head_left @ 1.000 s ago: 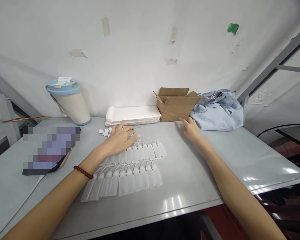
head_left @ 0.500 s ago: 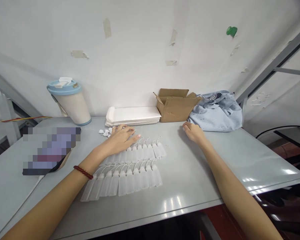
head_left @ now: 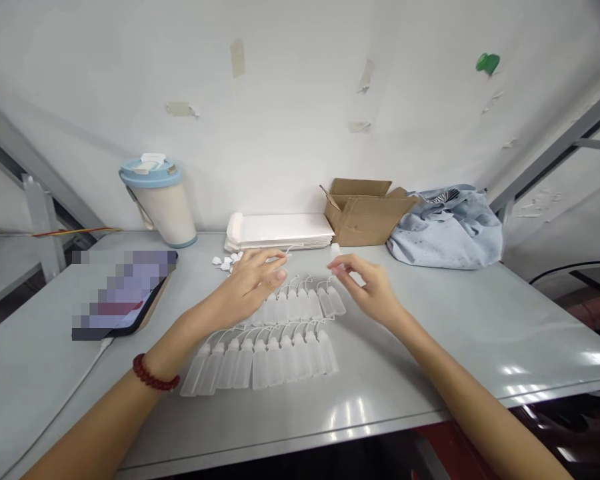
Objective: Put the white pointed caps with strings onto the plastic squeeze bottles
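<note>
My left hand has its fingers stretched out and thumb apart, over the far row of small frosted plastic bottles. A thin white cord curves just beyond its fingertips. Small white pieces lie behind this hand, partly hidden by it. My right hand is curled, thumb and index tips close together at the right end of that row; whatever they pinch, if anything, is too small to make out. Just past those tips is a small white cap-like piece. A nearer row of corded bottles lies flat.
Along the wall stand a blue-lidded tumbler, a stack of white flat boxes, an opened cardboard box and a pale blue cloth bundle. A phone with a white cable lies left on the grey table.
My right hand has moved left from beside the cardboard box toward the bottles. A small white cap-like piece now shows on the table there. My left hand's fingers are slightly raised. The view has shifted.
</note>
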### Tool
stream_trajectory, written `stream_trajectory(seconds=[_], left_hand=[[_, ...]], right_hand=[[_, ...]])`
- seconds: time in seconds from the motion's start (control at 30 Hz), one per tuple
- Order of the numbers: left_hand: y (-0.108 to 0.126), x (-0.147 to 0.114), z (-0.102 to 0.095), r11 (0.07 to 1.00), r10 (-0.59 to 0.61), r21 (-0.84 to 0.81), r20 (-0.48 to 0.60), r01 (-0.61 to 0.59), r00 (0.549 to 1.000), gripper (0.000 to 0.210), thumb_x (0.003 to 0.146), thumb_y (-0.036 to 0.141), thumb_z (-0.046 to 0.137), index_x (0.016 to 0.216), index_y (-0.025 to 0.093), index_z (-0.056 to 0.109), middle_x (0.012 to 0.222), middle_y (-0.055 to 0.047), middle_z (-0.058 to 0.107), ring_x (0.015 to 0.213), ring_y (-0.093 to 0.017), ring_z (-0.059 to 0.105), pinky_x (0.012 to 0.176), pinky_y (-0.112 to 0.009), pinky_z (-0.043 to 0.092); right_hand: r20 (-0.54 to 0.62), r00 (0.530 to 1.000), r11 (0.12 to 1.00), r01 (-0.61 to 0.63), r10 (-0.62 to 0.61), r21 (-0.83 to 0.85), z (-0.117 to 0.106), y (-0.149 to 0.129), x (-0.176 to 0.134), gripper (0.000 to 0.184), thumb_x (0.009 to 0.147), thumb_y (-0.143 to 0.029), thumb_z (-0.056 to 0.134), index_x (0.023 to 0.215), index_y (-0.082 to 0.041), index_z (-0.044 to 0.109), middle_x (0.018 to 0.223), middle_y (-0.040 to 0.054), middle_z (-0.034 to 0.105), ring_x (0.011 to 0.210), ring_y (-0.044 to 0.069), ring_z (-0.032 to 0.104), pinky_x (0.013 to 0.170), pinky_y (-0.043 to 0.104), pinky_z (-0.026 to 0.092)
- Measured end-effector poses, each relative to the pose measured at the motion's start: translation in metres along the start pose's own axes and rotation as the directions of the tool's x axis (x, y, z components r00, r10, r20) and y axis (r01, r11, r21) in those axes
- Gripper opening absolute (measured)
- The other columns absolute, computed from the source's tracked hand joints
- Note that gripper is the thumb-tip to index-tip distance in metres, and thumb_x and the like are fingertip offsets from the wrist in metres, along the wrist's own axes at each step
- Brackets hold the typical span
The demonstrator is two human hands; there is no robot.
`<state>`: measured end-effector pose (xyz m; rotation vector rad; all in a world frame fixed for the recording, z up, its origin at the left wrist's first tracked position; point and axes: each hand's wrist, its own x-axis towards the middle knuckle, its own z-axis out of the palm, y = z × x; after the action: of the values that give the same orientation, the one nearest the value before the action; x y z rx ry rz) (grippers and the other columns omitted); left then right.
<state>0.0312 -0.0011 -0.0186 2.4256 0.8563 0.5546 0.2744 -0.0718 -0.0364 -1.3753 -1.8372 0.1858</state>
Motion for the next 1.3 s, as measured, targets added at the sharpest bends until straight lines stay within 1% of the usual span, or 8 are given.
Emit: stream_trajectory(seconds=[0.13, 0.33, 0.47, 0.6, 0.8, 0.9, 1.03, 1.3], left_hand=[[0.005, -0.008, 0.005, 0.997, 0.062, -0.043, -0.041, -0.064, 0.997, 0.046, 0.097, 0.046, 0.029, 0.134, 0.026, 0.046, 0.14, -0.005, 0.041, 0.131, -0.025, 0.029, 0.11, -0.049, 0.026], [0.011, -0.011, 0.007, 0.99, 0.03, -0.136, -0.09, -0.042, 0.996, 0.043, 0.098, 0.044, 0.029, 0.134, 0.029, 0.047, 0.14, -0.003, 0.042, 0.133, -0.024, 0.03, 0.11, -0.049, 0.029], [0.02, -0.015, 0.007, 0.986, 0.041, -0.16, -0.07, -0.052, 0.997, 0.043, 0.097, 0.044, 0.032, 0.134, 0.029, 0.047, 0.141, -0.003, 0.042, 0.131, -0.026, 0.033, 0.108, -0.05, 0.031], [0.026, -0.018, 0.01, 0.986, 0.091, -0.133, -0.089, -0.102, 0.992, 0.043, 0.096, 0.042, 0.036, 0.137, 0.031, 0.043, 0.14, -0.004, 0.042, 0.13, -0.029, 0.034, 0.106, -0.053, 0.033], [0.026, -0.019, 0.015, 0.977, 0.205, -0.038, -0.124, -0.212, 0.971, 0.042, 0.095, 0.039, 0.041, 0.136, 0.028, 0.043, 0.136, -0.007, 0.044, 0.126, -0.029, 0.037, 0.102, -0.052, 0.036], [0.027, -0.02, 0.017, 0.964, 0.263, 0.009, -0.133, -0.264, 0.956, 0.044, 0.094, 0.038, 0.043, 0.135, 0.024, 0.042, 0.134, -0.01, 0.045, 0.124, -0.03, 0.038, 0.1, -0.051, 0.038], [0.03, -0.022, 0.019, 0.949, 0.314, 0.063, -0.11, -0.308, 0.943, 0.045, 0.093, 0.037, 0.045, 0.134, 0.018, 0.041, 0.132, -0.013, 0.045, 0.123, -0.029, 0.038, 0.101, -0.049, 0.038], [0.028, -0.018, 0.026, 0.839, 0.518, 0.298, -0.178, -0.456, 0.837, 0.045, 0.09, 0.029, 0.052, 0.129, 0.009, 0.042, 0.127, -0.021, 0.051, 0.12, -0.032, 0.045, 0.099, -0.05, 0.041]], right_hand=[[0.126, 0.98, 0.98, 0.133, -0.153, 0.151, 0.012, -0.028, 0.009, 0.015, 0.093, -0.02, 0.043, 0.095, -0.021, 0.058, 0.089, 0.0044, 0.065, 0.074, 0.014, 0.059, 0.067, 0.027, 0.047], [0.168, 0.966, 0.974, 0.175, -0.198, 0.143, 0.022, -0.024, 0.007, 0.017, 0.093, -0.016, 0.038, 0.092, -0.02, 0.055, 0.083, 0.005, 0.061, 0.072, 0.015, 0.056, 0.064, 0.027, 0.046], [0.162, 0.972, 0.981, 0.151, -0.17, 0.123, 0.02, -0.021, -0.006, 0.014, 0.092, -0.014, 0.039, 0.092, -0.02, 0.051, 0.084, 0.005, 0.059, 0.073, 0.015, 0.055, 0.065, 0.028, 0.045], [0.142, 0.988, 0.986, 0.044, -0.067, 0.159, 0.018, -0.025, -0.011, 0.003, 0.09, -0.02, 0.047, 0.093, -0.022, 0.046, 0.076, 0.0005, 0.056, 0.064, 0.013, 0.053, 0.061, 0.026, 0.045], [0.139, 0.99, 0.964, -0.071, 0.036, 0.258, 0.019, -0.028, -0.011, 0.021, 0.088, -0.025, 0.051, 0.106, -0.023, 0.041, 0.066, -0.0044, 0.049, 0.057, 0.012, 0.048, 0.053, 0.023, 0.044], [0.179, 0.98, 0.951, -0.135, 0.087, 0.278, 0.018, -0.029, -0.011, 0.035, 0.088, -0.026, 0.051, 0.12, -0.023, 0.037, 0.064, -0.0049, 0.052, 0.057, 0.012, 0.05, 0.049, 0.021, 0.041], [0.181, 0.982, 0.95, -0.112, 0.061, 0.29, 0.02, -0.03, -0.012, 0.045, 0.089, -0.024, 0.052, 0.131, -0.021, 0.037, 0.067, -0.0038, 0.056, 0.06, 0.012, 0.055, 0.056, 0.024, 0.044], [0.137, 0.988, 0.917, -0.113, 0.064, 0.381, 0.023, -0.029, -0.013, 0.034, 0.089, -0.025, 0.053, 0.122, -0.023, 0.046, 0.065, -0.0056, 0.052, 0.061, 0.012, 0.06, 0.062, 0.026, 0.05]])
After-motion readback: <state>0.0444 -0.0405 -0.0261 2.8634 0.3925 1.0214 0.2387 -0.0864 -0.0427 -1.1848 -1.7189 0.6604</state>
